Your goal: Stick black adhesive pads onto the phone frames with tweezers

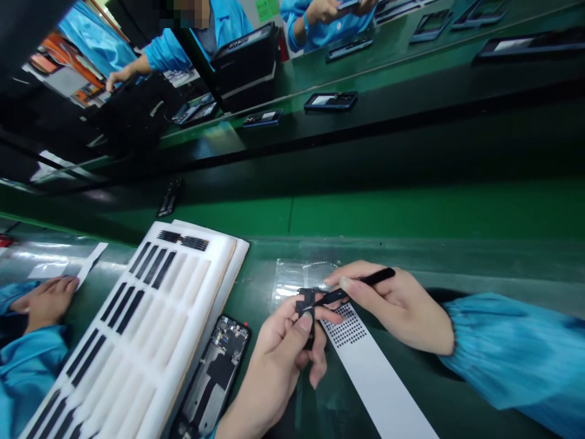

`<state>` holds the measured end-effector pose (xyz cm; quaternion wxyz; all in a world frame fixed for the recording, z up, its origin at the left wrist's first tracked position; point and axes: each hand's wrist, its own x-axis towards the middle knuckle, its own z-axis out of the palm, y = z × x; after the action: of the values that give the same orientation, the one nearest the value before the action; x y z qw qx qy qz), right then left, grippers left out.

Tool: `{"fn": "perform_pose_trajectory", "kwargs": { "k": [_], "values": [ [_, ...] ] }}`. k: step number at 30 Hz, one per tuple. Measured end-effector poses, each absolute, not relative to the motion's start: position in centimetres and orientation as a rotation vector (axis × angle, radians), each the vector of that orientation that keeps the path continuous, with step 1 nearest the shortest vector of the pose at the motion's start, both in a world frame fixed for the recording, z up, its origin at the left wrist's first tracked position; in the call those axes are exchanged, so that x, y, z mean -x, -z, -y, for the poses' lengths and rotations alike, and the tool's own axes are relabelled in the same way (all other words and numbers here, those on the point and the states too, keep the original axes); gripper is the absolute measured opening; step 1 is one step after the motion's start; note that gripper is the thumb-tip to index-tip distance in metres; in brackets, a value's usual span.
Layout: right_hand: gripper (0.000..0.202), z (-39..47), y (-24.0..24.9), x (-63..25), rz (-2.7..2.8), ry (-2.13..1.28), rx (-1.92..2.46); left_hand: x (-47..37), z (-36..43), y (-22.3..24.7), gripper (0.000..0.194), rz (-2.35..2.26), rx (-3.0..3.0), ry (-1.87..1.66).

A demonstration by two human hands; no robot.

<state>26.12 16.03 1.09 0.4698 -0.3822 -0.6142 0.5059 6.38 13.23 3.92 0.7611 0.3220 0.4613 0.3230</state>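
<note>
Between the left hand's [283, 353] thumb and fingers, pinched tight, sits a small black part [307, 303]. Right hand [402, 311] fingers are clamped on black tweezers [351, 289], tips touching that part. Just beneath the fingers lies a white strip [379, 384] with a dot grid, a few spots seemingly picked. Left of the fingers: an open phone frame [214, 372], part not yet placed in it. Farther left, a white foam tray [150, 341], many slots bare, some black strips left.
</note>
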Motion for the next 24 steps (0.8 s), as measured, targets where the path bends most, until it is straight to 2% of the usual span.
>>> {"fn": "perform_pose_trajectory", "kwargs": {
  "k": [12,21,24],
  "values": [
    [0.021,-16.21,-0.22,-26.25,1.567,-1.23,0.947,-6.09,-13.14,-3.77,0.026,-0.989,-0.74,-0.654],
    [0.024,-15.97,-0.4,-26.5,1.631,-1.176,0.867,-6.27,-13.09,-3.57,0.025,-1.001,-0.681,-0.747],
    [0.022,-16.17,-0.4,-26.43,1.554,-1.266,0.879,-6.27,-13.15,-3.6,0.026,-0.997,-0.712,-0.719]
  ]
}}
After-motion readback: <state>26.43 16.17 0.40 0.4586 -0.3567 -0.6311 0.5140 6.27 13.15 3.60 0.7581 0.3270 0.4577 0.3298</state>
